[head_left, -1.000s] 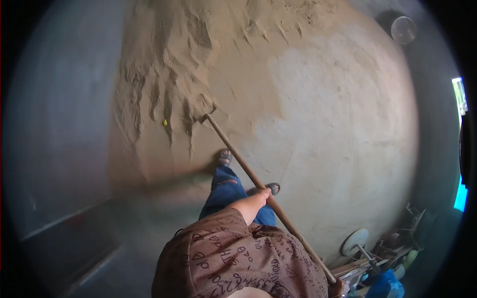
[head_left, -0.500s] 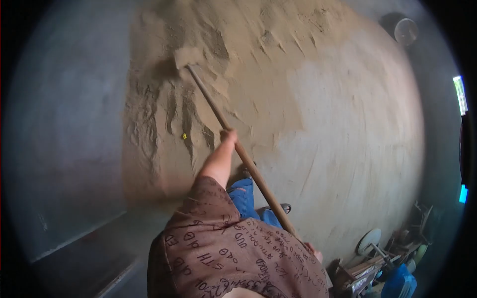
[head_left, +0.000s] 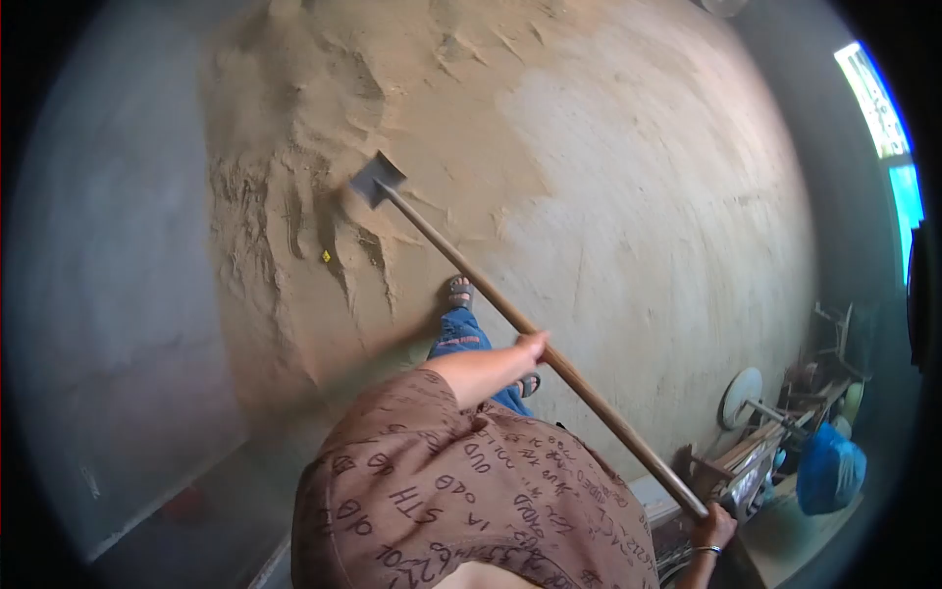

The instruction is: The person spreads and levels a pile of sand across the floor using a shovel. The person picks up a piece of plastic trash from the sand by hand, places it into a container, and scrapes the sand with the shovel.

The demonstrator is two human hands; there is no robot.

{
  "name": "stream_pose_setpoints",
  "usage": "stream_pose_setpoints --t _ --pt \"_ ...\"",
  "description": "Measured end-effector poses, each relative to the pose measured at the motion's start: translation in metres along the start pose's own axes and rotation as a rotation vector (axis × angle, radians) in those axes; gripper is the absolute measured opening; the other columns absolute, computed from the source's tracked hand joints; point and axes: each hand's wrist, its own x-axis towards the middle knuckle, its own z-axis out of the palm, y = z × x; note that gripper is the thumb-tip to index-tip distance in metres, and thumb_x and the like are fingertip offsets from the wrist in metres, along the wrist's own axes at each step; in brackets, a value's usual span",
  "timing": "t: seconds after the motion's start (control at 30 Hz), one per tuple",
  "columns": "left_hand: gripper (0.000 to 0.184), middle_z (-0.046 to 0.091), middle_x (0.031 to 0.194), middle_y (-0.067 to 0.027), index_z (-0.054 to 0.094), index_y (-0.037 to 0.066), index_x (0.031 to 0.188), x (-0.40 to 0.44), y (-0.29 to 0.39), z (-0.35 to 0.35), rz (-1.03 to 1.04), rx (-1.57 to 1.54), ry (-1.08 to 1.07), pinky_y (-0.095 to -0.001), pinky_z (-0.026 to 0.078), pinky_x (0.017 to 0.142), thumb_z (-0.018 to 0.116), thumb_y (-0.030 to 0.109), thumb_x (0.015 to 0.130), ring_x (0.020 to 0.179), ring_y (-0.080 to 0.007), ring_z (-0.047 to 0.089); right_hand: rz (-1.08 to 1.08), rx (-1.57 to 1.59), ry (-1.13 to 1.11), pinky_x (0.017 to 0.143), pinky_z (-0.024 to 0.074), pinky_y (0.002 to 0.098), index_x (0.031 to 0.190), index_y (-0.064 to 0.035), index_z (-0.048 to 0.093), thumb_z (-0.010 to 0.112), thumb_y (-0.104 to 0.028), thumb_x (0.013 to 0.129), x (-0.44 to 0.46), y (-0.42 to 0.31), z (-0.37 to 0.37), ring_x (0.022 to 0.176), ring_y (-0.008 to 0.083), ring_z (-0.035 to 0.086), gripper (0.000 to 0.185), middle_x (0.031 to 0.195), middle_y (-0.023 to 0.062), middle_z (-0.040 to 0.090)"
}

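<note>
Hoe [head_left: 628, 438] slants across floor [head_left: 667, 245], blade [head_left: 378, 180] well apart from grey wall [head_left: 128, 245].

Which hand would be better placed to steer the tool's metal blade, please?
Probably the left hand: it grips the wooden handle nearer the blade, while the right hand holds the far end.

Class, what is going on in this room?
A person holds a hoe with both hands: the left hand partway along the handle, the right hand near its end. The blade is over sand spread on the floor; whether it touches is unclear. A small yellow scrap lies on the sand.
</note>
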Motion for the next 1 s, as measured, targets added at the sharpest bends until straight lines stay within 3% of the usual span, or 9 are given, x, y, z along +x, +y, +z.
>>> stream_pose_setpoints --t 0.23,0.27,0.33,0.57,0.7,0.77,0.87,0.93,1.0 --pt "0.029 0.057 0.075 -0.0030 0.051 0.011 0.084 -0.088 -0.189 0.171 -0.256 0.194 -0.375 -0.0287 0.047 0.060 0.051 0.040 0.077 0.067 -0.0146 0.055 0.393 -0.375 -0.061 0.065 0.0345 0.0355 0.067 -0.0106 0.046 0.056 -0.002 0.043 -0.148 0.234 -0.004 0.077 0.0265 0.048 0.028 0.073 0.0069 0.049" --pt "0.031 0.057 0.075 -0.0027 0.052 0.011 0.081 -0.110 -0.201 0.185 -0.268 0.190 -0.402 -0.0277 0.046 0.061 0.050 0.042 0.078 0.067 -0.0143 0.055 0.445 -0.347 -0.196 0.070 0.0366 0.0386 0.072 -0.0090 0.049 0.052 0.001 0.053 -0.155 0.242 -0.029 0.078 0.0309 0.049 0.021 0.077 0.0099 0.053" --pt "0.032 0.057 0.074 -0.0027 0.052 0.012 0.081 -0.138 -0.219 0.202 -0.338 0.174 -0.506 -0.0271 0.046 0.062 0.048 0.043 0.078 0.068 -0.0142 0.055 0.406 -0.371 -0.014 0.071 0.0367 0.0391 0.072 -0.0068 0.049 0.050 0.003 0.054 -0.173 0.256 -0.049 0.082 0.0308 0.048 0.021 0.078 0.0109 0.053" --pt "0.033 0.058 0.075 -0.0047 0.053 0.011 0.081 -0.113 -0.241 0.187 -0.285 0.206 -0.453 -0.0270 0.046 0.063 0.046 0.042 0.080 0.070 -0.0142 0.057 0.328 -0.352 -0.060 0.065 0.0363 0.0376 0.066 -0.0062 0.046 0.050 0.001 0.058 -0.164 0.270 -0.017 0.078 0.0289 0.048 0.012 0.074 0.0107 0.049" --pt "0.029 0.055 0.082 -0.0058 0.050 0.007 0.088 -0.029 -0.216 0.122 -0.201 0.079 -0.307 -0.0300 0.050 0.057 0.053 0.034 0.077 0.070 -0.0152 0.056 0.219 -0.209 -0.010 0.060 0.0380 0.0389 0.061 -0.0088 0.046 0.054 -0.006 0.059 -0.109 0.185 0.015 0.068 0.0282 0.051 0.009 0.064 0.0085 0.050" --pt "0.026 0.053 0.078 -0.0038 0.051 0.009 0.087 -0.039 -0.150 0.074 -0.107 0.092 -0.105 -0.0293 0.046 0.052 0.054 0.032 0.074 0.066 -0.0143 0.053 0.152 -0.168 -0.018 0.056 0.0393 0.0394 0.058 -0.0104 0.046 0.055 -0.010 0.058 -0.078 0.120 0.028 0.062 0.0295 0.052 0.009 0.059 0.0084 0.051" --pt "0.020 0.051 0.063 -0.0065 0.052 0.006 0.077 0.041 -0.104 -0.019 -0.101 -0.089 0.085 -0.0319 0.043 0.045 0.054 0.025 0.070 0.055 -0.0167 0.052 0.035 -0.041 -0.169 0.052 0.0397 0.0411 0.057 -0.0104 0.046 0.055 -0.011 0.057 -0.048 -0.006 0.011 0.058 0.0313 0.053 0.009 0.056 0.0105 0.053" --pt "0.015 0.051 0.061 -0.0075 0.049 0.003 0.073 0.028 -0.057 -0.073 0.141 -0.366 0.121 -0.0327 0.046 0.048 0.056 0.015 0.068 0.053 -0.0196 0.052 -0.011 -0.012 -0.226 0.051 0.0397 0.0424 0.056 -0.0103 0.047 0.056 -0.013 0.055 -0.044 -0.068 0.021 0.056 0.0321 0.053 0.010 0.056 0.0108 0.053" --pt "0.015 0.052 0.064 -0.0088 0.049 0.000 0.078 0.047 -0.045 -0.112 0.038 -0.294 0.182 -0.0338 0.047 0.052 0.054 0.010 0.067 0.055 -0.0211 0.053 0.001 -0.027 -0.228 0.051 0.0404 0.0430 0.057 -0.0104 0.048 0.057 -0.015 0.053 -0.056 -0.104 0.032 0.056 0.0325 0.054 0.011 0.055 0.0108 0.053"
